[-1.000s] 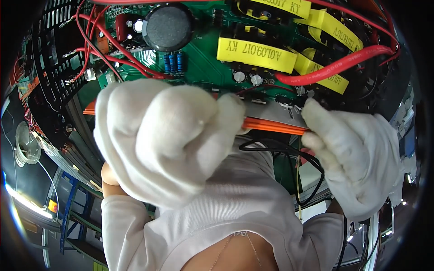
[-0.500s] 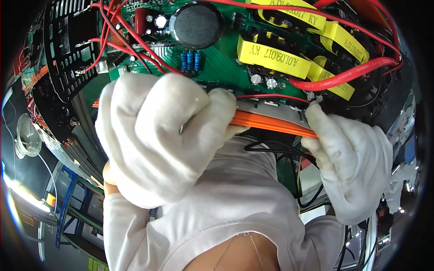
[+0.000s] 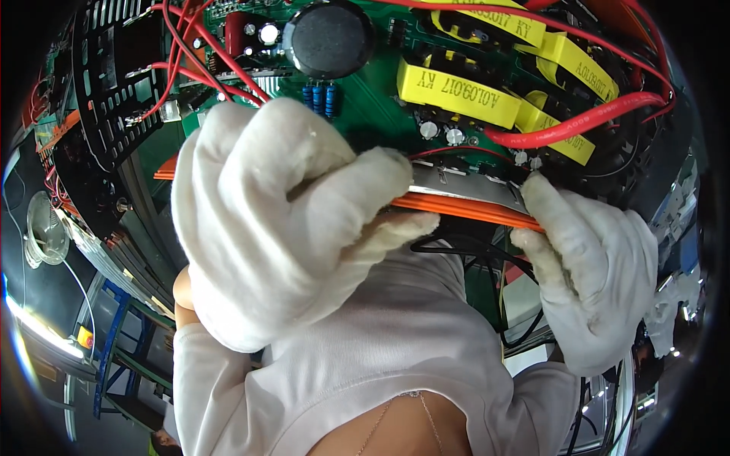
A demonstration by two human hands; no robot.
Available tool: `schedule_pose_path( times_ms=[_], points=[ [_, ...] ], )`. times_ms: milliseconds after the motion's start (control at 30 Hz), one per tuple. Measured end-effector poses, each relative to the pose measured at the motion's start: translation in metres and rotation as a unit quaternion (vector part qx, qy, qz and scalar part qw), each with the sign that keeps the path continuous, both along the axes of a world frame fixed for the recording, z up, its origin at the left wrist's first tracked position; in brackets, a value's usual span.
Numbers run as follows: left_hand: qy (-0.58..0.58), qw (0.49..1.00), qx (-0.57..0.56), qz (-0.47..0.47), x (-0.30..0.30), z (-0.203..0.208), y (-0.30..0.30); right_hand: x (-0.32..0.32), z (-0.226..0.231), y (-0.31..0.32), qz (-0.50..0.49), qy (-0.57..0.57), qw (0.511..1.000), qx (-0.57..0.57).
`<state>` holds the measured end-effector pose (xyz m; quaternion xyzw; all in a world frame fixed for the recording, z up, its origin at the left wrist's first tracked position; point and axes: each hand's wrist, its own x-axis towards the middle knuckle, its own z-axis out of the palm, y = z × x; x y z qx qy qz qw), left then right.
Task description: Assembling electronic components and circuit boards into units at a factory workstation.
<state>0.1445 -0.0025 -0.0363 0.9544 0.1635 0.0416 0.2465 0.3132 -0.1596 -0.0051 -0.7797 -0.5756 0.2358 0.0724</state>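
Both my hands wear white gloves. A bundle of orange wires runs along a grey metal strip at the near edge of a green circuit board. My left hand is closed around the bundle, index finger above and thumb below, its other fingers curled. Part of the wires is hidden behind this hand, and their left end shows beyond it. At the right, my right hand pinches the bundle and the strip's edge between fingertips and thumb.
On the board stand a round black component, blue resistors and yellow-wrapped transformers. Red wires cross at the upper left, and a thick red cable bends at the right. A black cable hangs below the strip.
My left hand has slid a little to the right along the orange wires, its thumb and index finger spreading slightly. My right hand has barely moved and keeps its pinch.
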Motion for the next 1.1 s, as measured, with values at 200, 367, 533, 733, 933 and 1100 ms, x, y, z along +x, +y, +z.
schedule_pose_path(
  times_ms=[200,367,533,733,933,1100],
  points=[
    [-0.026,0.999,0.032,0.013,0.004,-0.002,-0.001,0.007,-0.001,-0.002,-0.005,0.028,1.000,0.008],
    [-0.010,1.000,-0.006,0.020,0.004,0.002,0.000,0.003,-0.004,-0.005,0.073,-0.087,0.992,0.062],
    [-0.122,0.992,-0.033,-0.016,-0.005,-0.012,-0.004,0.000,-0.013,-0.015,0.028,-0.077,0.995,0.061],
    [-0.149,0.988,-0.040,0.032,-0.008,-0.020,-0.018,-0.010,-0.011,-0.014,0.064,-0.100,0.981,0.156],
    [-0.171,0.983,-0.036,0.064,-0.004,-0.023,-0.022,-0.014,-0.012,-0.019,0.043,-0.109,0.972,0.205],
    [-0.223,0.973,0.029,0.051,0.002,-0.034,-0.021,-0.022,-0.016,-0.021,-0.014,-0.118,0.971,0.207]
  ],
)
